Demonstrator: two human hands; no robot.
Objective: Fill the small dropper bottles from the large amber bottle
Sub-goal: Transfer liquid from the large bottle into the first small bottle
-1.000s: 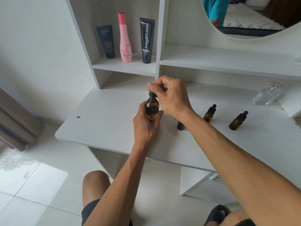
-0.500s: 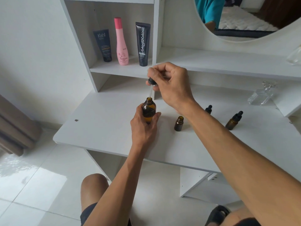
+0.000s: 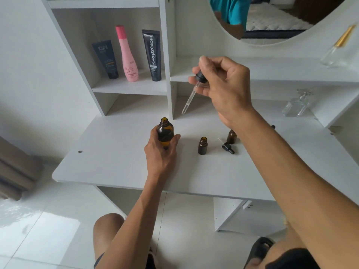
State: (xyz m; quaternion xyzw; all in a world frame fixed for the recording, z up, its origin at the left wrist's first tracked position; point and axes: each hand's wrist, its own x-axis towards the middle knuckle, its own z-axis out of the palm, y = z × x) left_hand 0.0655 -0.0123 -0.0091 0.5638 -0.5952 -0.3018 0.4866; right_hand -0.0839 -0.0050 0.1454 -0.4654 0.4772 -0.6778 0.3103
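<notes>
1. Left hand (image 3: 162, 152) grips the large amber bottle (image 3: 165, 133) around its lower body, fingers (image 3: 175, 139) curled round it; bottle upright on the white surface (image 3: 116, 162), mouth uncapped.
2. Right hand (image 3: 223, 84) is raised above the surface, up and to the right of the left fingers. Its fingers pinch the black cap of a dropper (image 3: 194, 88); the glass pipette slants down-left, tip in the air, apart from the amber bottle's mouth. Whether liquid sits in the pipette: cannot tell.
3. Small open dropper bottle (image 3: 202, 145) stands upright on the surface, just right of the left fingers, below the right hand.
4. A loose dropper cap (image 3: 227, 147) lies on its side to the right of that bottle, its thin pipette pointing away.
5. Second small bottle (image 3: 232, 136) stands just behind the loose cap, partly hidden by the right forearm.
6. Shelf niche behind the left fingers: dark tube (image 3: 105, 59), pink bottle (image 3: 128, 55), black tube (image 3: 153, 55), all standing.
7. Clear glass bottle (image 3: 296, 104) far right, beyond the right hand.
</notes>
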